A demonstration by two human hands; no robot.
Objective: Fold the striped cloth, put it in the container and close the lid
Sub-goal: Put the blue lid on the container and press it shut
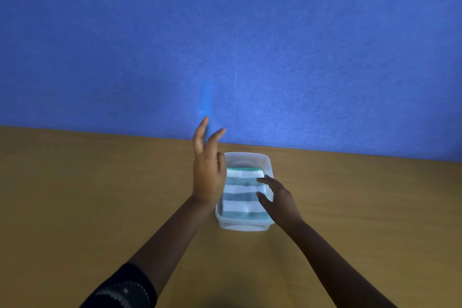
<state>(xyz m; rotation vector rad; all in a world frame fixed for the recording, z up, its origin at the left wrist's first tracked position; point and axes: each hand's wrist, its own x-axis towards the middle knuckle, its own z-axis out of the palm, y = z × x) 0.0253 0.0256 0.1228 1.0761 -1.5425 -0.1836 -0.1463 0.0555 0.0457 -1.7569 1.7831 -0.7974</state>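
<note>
Translucent plastic container point(246, 225) on wooden table point(75, 195), holding folded striped cloth point(241, 195). Left hand point(207, 170) hovering spread at its left rim; right hand point(277, 197) spread, touching cloth. Packing step is finishing; lid not visible, needing locating next.

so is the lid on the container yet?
No. The container is open-topped, with the folded striped cloth showing inside and no lid on it.

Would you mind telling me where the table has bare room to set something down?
Bare table spreads left of the left hand and right of the container, up to the blue wall. The crowded spot is around the container, where the right hand covers the striped cloth.
</note>
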